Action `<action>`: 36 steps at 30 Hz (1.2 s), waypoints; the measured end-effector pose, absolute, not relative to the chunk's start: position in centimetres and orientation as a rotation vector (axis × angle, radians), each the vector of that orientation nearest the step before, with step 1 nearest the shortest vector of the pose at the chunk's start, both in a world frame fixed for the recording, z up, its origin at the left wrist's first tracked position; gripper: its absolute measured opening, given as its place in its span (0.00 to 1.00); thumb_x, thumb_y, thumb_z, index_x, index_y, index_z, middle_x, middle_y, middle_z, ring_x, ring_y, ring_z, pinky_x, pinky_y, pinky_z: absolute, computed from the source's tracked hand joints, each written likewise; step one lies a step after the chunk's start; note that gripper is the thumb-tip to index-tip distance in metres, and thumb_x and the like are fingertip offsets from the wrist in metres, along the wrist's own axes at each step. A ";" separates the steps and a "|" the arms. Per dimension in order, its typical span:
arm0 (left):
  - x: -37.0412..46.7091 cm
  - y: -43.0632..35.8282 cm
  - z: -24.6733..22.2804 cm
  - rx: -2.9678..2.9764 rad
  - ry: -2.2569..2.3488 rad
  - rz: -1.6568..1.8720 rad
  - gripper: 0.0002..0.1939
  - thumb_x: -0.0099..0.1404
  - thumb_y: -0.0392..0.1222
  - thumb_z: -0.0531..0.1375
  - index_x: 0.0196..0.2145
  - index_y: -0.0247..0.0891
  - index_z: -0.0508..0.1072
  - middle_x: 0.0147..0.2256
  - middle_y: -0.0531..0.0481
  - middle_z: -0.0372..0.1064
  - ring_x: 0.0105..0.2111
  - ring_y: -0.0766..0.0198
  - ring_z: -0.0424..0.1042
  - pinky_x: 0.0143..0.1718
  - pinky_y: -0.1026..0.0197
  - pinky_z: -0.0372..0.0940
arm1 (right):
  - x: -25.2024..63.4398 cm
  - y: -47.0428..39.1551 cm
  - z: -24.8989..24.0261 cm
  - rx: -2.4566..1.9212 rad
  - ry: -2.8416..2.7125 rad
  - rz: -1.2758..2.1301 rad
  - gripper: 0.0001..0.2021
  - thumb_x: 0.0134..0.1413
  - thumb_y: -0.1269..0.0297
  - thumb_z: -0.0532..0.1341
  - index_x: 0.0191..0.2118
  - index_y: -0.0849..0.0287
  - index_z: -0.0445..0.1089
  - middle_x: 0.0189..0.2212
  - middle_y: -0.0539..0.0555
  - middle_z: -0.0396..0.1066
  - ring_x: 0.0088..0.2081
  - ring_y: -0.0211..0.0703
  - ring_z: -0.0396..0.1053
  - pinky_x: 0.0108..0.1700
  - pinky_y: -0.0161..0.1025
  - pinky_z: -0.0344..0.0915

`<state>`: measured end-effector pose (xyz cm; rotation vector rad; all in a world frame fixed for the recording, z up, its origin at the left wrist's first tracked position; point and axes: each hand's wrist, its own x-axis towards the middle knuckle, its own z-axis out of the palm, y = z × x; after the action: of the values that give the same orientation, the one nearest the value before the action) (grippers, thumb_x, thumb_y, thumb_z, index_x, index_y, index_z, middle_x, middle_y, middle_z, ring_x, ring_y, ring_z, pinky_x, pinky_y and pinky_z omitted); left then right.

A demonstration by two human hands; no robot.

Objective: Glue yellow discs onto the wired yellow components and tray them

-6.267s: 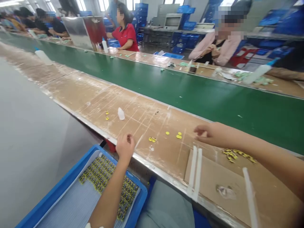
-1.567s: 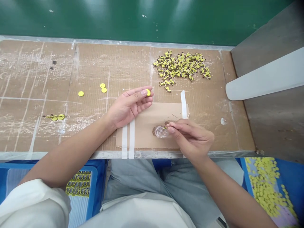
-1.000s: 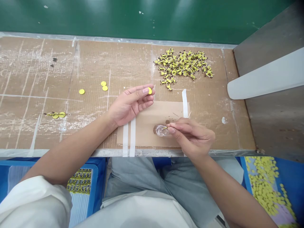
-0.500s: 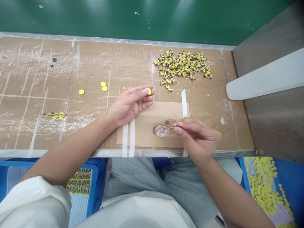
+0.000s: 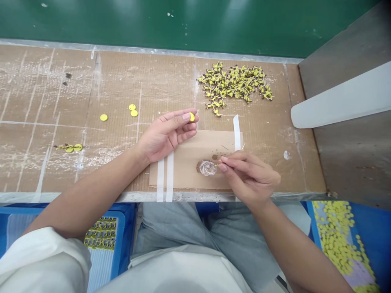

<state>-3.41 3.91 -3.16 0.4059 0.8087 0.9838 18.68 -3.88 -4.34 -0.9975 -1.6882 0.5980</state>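
My left hand (image 5: 171, 134) pinches a small round yellow disc (image 5: 192, 117) between thumb and fingers, above the cardboard pad (image 5: 183, 175). Lower right, my right hand (image 5: 250, 175) is closed in a pinch on a tiny yellow figurine (image 5: 217, 165); the fingers hide most of it. Its visible end is at the right edge of a small clear round dish (image 5: 207, 167) that rests on the pad. A large pile of yellow, dark-tipped figurines (image 5: 235, 83) lies beyond both hands.
Loose yellow discs (image 5: 104, 117) lie to the left, near discs with figurines on them (image 5: 73, 148). White tape (image 5: 237, 132) crosses the pad. A metal wall (image 5: 351, 93) bounds the right side. Below the table edge stand blue bins (image 5: 122, 228), one with rows of pieces, another with yellow discs (image 5: 339, 240).
My right hand has moved slightly left, bringing the figurine to the dish's edge. The left hand stays in place with the disc.
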 end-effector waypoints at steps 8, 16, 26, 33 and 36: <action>-3.5 3.9 -3.2 0.459 0.758 0.988 0.08 0.65 0.31 0.62 0.41 0.32 0.79 0.37 0.48 0.79 0.31 0.72 0.78 0.40 0.69 0.74 | 18.7 -3.8 -4.4 -1.000 -1.688 0.604 0.16 0.50 0.77 0.69 0.43 0.50 0.79 0.33 0.54 0.79 0.30 0.42 0.76 0.30 0.39 0.74; -3.5 3.9 -3.1 0.478 0.764 0.979 0.08 0.65 0.31 0.62 0.41 0.33 0.79 0.37 0.48 0.79 0.32 0.72 0.78 0.39 0.71 0.74 | 18.7 -3.8 -4.4 -0.945 -1.661 0.645 0.20 0.47 0.81 0.69 0.44 0.51 0.80 0.33 0.54 0.79 0.31 0.42 0.75 0.31 0.38 0.73; -3.3 2.7 -2.7 0.467 0.737 0.967 0.10 0.62 0.32 0.65 0.43 0.36 0.80 0.38 0.48 0.80 0.32 0.72 0.78 0.38 0.72 0.74 | 18.8 -3.8 -4.3 -1.127 -0.991 1.108 0.07 0.47 0.64 0.74 0.35 0.48 0.81 0.32 0.50 0.80 0.30 0.39 0.77 0.31 0.33 0.75; -2.9 1.5 -2.1 0.415 0.705 0.901 0.10 0.62 0.31 0.65 0.42 0.35 0.80 0.38 0.47 0.81 0.33 0.71 0.79 0.38 0.72 0.74 | 18.3 -3.4 -3.7 -1.103 -0.888 1.218 0.07 0.43 0.62 0.76 0.31 0.49 0.81 0.30 0.50 0.80 0.28 0.38 0.77 0.28 0.33 0.74; -2.8 1.5 -2.1 0.402 0.717 0.900 0.09 0.62 0.30 0.64 0.41 0.34 0.80 0.37 0.47 0.81 0.32 0.71 0.79 0.38 0.72 0.74 | 18.5 -3.6 -4.3 -1.101 -0.954 1.203 0.07 0.45 0.64 0.75 0.32 0.49 0.81 0.31 0.49 0.80 0.30 0.38 0.77 0.33 0.34 0.75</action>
<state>-2.84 1.50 -2.05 0.4018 0.7167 0.9004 18.49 -3.59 -4.26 -1.1012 -0.9542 1.2030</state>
